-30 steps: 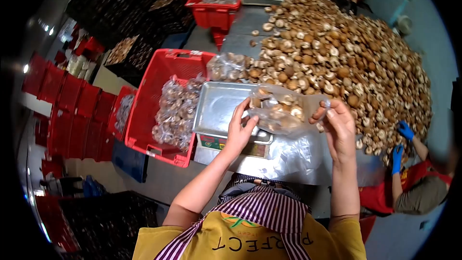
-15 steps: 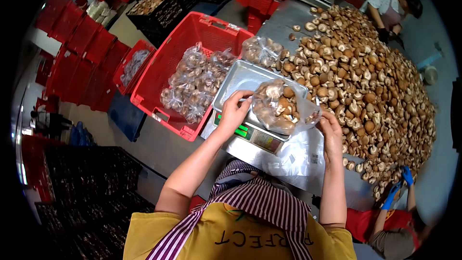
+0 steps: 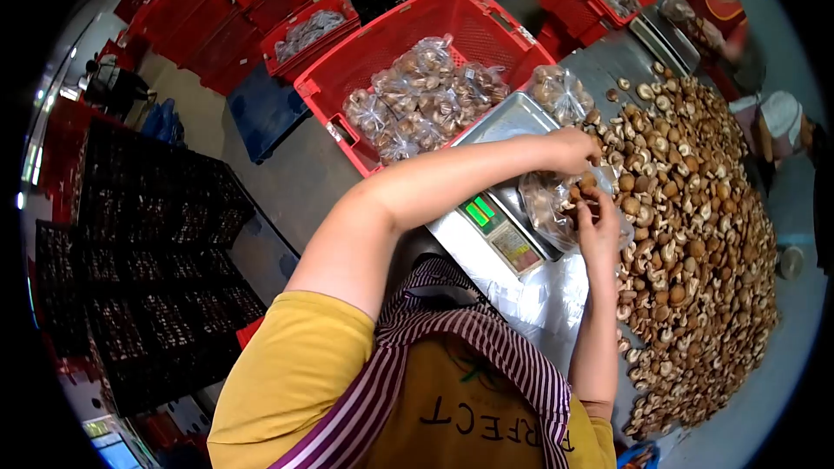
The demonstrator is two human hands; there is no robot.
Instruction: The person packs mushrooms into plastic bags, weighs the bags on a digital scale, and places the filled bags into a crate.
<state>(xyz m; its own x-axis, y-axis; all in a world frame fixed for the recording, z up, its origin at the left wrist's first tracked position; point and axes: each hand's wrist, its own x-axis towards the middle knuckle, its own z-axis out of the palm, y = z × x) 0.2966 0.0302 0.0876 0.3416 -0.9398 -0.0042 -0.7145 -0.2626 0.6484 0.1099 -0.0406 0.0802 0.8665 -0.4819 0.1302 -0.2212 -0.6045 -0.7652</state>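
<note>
A clear plastic bag of mushrooms (image 3: pixel 547 207) rests tilted on the metal pan of a digital scale (image 3: pixel 502 227). My left hand (image 3: pixel 573 150) reaches across the pan to the bag's upper side, beside the mushroom heap (image 3: pixel 686 234). Its fingers are curled, and what they hold is hidden. At the bag's open mouth, my right hand (image 3: pixel 598 221) has its thumb and fingers bent together on the plastic. A brown mushroom (image 3: pixel 587 181) shows between the two hands. Green digits glow on the scale's display (image 3: pixel 479 210).
Left of the scale stands a red crate (image 3: pixel 343 95) with several tied mushroom bags (image 3: pixel 426 91). Another tied bag (image 3: pixel 558 91) sits behind the pan. Flat plastic bags (image 3: pixel 539 300) lie on the table's near side. Two people work at the far right. Black crates (image 3: pixel 148 269) are stacked left.
My left hand has moved from the pan's left side across to the bag's far side. My right hand has shifted to the bag's mouth. The view has turned.
</note>
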